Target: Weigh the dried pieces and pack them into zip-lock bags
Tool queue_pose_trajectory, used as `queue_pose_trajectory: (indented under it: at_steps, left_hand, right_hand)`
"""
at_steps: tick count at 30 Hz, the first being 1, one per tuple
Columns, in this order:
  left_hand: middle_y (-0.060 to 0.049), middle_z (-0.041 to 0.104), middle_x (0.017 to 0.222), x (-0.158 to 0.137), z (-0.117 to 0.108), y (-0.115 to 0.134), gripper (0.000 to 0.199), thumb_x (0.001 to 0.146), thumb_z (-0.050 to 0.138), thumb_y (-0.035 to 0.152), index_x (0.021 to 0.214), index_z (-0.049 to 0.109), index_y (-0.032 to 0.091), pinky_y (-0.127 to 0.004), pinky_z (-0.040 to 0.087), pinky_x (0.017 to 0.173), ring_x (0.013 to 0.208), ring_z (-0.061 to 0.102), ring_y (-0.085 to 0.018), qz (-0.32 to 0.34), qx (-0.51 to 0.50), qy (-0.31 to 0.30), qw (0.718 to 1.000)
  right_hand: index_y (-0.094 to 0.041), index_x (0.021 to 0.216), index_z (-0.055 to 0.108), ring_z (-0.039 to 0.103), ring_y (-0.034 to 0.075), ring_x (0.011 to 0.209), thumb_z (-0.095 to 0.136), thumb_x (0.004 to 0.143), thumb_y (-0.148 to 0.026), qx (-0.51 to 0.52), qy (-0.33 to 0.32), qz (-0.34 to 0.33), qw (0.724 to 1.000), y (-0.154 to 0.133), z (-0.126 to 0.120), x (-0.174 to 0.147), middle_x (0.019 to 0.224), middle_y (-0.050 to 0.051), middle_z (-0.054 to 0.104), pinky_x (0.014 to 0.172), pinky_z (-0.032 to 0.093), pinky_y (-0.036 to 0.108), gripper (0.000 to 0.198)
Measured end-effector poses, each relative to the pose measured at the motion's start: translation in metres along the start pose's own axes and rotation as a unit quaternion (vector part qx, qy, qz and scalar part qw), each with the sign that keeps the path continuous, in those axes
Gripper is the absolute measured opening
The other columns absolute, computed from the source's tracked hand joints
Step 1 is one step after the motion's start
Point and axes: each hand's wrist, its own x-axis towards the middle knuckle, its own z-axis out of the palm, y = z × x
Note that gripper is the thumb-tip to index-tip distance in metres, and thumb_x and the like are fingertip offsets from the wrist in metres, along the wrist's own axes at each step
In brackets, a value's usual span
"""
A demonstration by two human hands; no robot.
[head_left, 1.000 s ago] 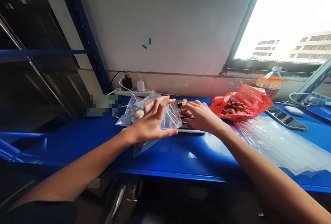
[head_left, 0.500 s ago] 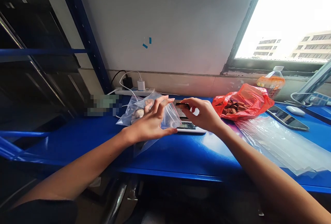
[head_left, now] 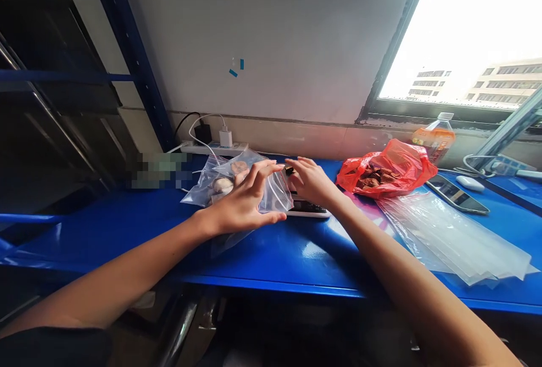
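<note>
My left hand (head_left: 241, 200) is spread wide over a clear zip bag (head_left: 277, 195), its thumb and fingers far apart around the bag's mouth. Pale round pieces (head_left: 223, 185) show through the plastic behind it. Close by, my right hand (head_left: 313, 182) pinches a small dark dried piece (head_left: 289, 170) beside the bag's mouth; its thumb is mostly hidden. Under the right hand lies a white kitchen scale (head_left: 311, 213), largely covered. To the right, a red plastic bag (head_left: 417, 170) gapes around several brown dried pieces (head_left: 375, 178).
Flat clear bags (head_left: 457, 237) lie stacked at the right of the blue table (head_left: 271, 265). Behind them are a phone (head_left: 459, 195), a white mouse (head_left: 470, 183) and an orange drink bottle (head_left: 436, 138). A power strip (head_left: 237, 148) with chargers runs along the wall.
My right hand has moved left with the dark piece, up to the clear bag's mouth. The left hand stays spread at the bag. The view has shifted slightly.
</note>
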Motion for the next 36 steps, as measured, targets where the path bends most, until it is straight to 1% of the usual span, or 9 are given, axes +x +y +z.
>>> queue_pose_trajectory:
  at_steps: [3, 7, 10, 13, 19, 23, 27, 30, 36]
  left_hand:
    - [-0.013, 0.027, 0.143, 0.000, 0.001, -0.001, 0.090, 0.076, 0.069, 0.047, 0.142, 0.009, 0.035, -0.061, 0.026, 0.112, 0.139, 0.026, -0.035, -0.003, -0.004, 0.000, 1.000]
    - [-0.014, 0.026, 0.144, 0.001, 0.001, -0.001, 0.089, 0.077, 0.068, 0.047, 0.142, 0.008, 0.034, -0.062, 0.025, 0.112, 0.140, 0.024, -0.035, -0.008, -0.001, -0.018, 1.000]
    - [-0.013, 0.026, 0.145, 0.000, 0.002, -0.002, 0.088, 0.077, 0.067, 0.049, 0.142, 0.009, 0.034, -0.062, 0.023, 0.112, 0.140, 0.023, -0.035, -0.013, -0.002, -0.029, 1.000]
    - [-0.014, 0.026, 0.145, 0.000, 0.004, -0.003, 0.088, 0.077, 0.068, 0.048, 0.141, 0.010, 0.033, -0.063, 0.023, 0.112, 0.140, 0.024, -0.035, -0.018, 0.001, -0.032, 0.999]
    - [-0.014, 0.025, 0.144, 0.000, 0.002, -0.002, 0.088, 0.077, 0.068, 0.047, 0.141, 0.008, 0.034, -0.062, 0.024, 0.112, 0.140, 0.024, -0.035, -0.015, 0.000, -0.032, 0.999]
    - [-0.015, 0.021, 0.145, -0.001, -0.001, -0.001, 0.088, 0.080, 0.064, 0.050, 0.141, 0.004, 0.033, -0.063, 0.023, 0.112, 0.142, 0.020, -0.035, -0.023, 0.002, -0.044, 0.999]
    - [-0.016, 0.022, 0.146, -0.002, -0.002, -0.003, 0.089, 0.080, 0.062, 0.056, 0.142, 0.003, 0.033, -0.063, 0.022, 0.112, 0.142, 0.019, -0.036, -0.028, 0.013, -0.038, 0.999]
    - [-0.016, 0.023, 0.147, 0.000, -0.003, -0.006, 0.090, 0.078, 0.063, 0.058, 0.142, 0.004, 0.035, -0.064, 0.021, 0.111, 0.141, 0.021, -0.037, -0.034, 0.021, -0.008, 0.999]
    - [-0.015, 0.027, 0.146, 0.004, -0.005, -0.010, 0.089, 0.076, 0.065, 0.058, 0.142, 0.010, 0.033, -0.064, 0.022, 0.111, 0.140, 0.025, -0.037, -0.070, 0.032, 0.020, 0.997]
  right_hand:
    - [-0.017, 0.117, 0.062, 0.055, 0.022, 0.109, 0.052, 0.082, -0.013, -0.011, -0.046, -0.004, 0.999, 0.004, -0.001, 0.000, 0.114, 0.010, 0.065, 0.095, 0.042, 0.036, 0.036]
    - [-0.017, 0.114, 0.063, 0.056, 0.022, 0.101, 0.053, 0.083, -0.015, -0.023, 0.018, 0.039, 0.999, 0.007, -0.003, -0.002, 0.103, 0.009, 0.067, 0.090, 0.045, 0.035, 0.033]
    - [-0.017, 0.114, 0.064, 0.053, 0.025, 0.104, 0.054, 0.085, -0.025, -0.039, 0.059, 0.066, 0.995, 0.010, -0.001, -0.001, 0.107, 0.012, 0.063, 0.087, 0.046, 0.037, 0.031]
    - [-0.018, 0.115, 0.063, 0.054, 0.026, 0.106, 0.058, 0.083, -0.026, -0.033, 0.032, 0.088, 0.995, 0.014, 0.002, 0.000, 0.113, 0.013, 0.061, 0.086, 0.046, 0.036, 0.034]
    - [-0.020, 0.105, 0.064, 0.065, 0.020, 0.086, 0.050, 0.084, -0.016, 0.004, 0.019, 0.127, 0.992, 0.021, -0.003, -0.003, 0.096, 0.007, 0.070, 0.075, 0.048, 0.030, 0.025]
    - [-0.020, 0.098, 0.062, 0.066, 0.015, 0.076, 0.049, 0.083, -0.015, 0.096, 0.043, 0.115, 0.988, 0.010, -0.012, -0.008, 0.089, 0.003, 0.071, 0.068, 0.050, 0.025, 0.021]
    - [-0.018, 0.088, 0.061, 0.064, 0.014, 0.073, 0.051, 0.079, -0.016, 0.210, 0.111, 0.076, 0.968, -0.012, -0.027, -0.012, 0.083, 0.002, 0.070, 0.069, 0.052, 0.026, 0.014]
    - [-0.018, 0.095, 0.061, 0.064, 0.013, 0.070, 0.052, 0.077, -0.019, 0.253, 0.137, 0.083, 0.954, -0.028, -0.037, -0.014, 0.081, 0.003, 0.067, 0.066, 0.052, 0.026, 0.020]
    - [-0.017, 0.112, 0.057, 0.061, 0.011, 0.057, 0.052, 0.074, -0.022, 0.333, 0.050, 0.103, 0.936, -0.042, -0.041, -0.023, 0.078, 0.000, 0.060, 0.054, 0.048, 0.023, 0.039]
